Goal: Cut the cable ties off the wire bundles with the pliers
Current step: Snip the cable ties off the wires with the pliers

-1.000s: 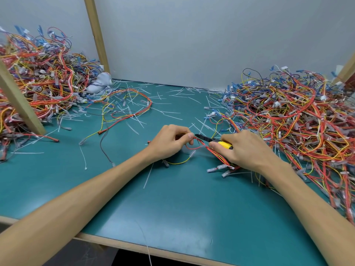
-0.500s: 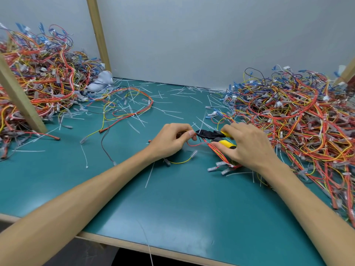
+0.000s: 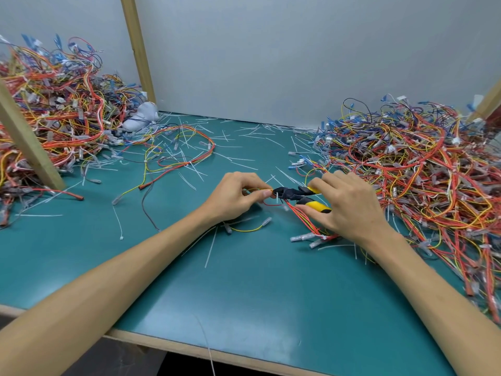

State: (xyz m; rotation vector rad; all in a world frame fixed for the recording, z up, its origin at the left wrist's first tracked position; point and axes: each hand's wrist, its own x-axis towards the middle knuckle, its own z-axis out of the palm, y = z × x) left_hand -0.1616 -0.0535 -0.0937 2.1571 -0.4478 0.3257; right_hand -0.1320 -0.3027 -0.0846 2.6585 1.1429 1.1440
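Bare mat ran from the desk (image 3: pixel 244 332) edge at 6 o'clock, giving both forearms room. At centre, the left hand (image 3: pixel 235 197) pinched a bundle (image 3: pixel 301 217) between thumb and fingers (image 3: pixel 264 193), apparently to steady its white tie (image 3: pixel 277 198). The right hand (image 3: pixel 349 208) gripped the pliers (image 3: pixel 294 194), handles part-spread, nose at the tie. Beyond lay cut ties (image 3: pixel 244 147). The left pile (image 3: pixel 57 118) crowded 10 o'clock and the right pile (image 3: pixel 412 169) 2 o'clock, leaving a lane toward 12.
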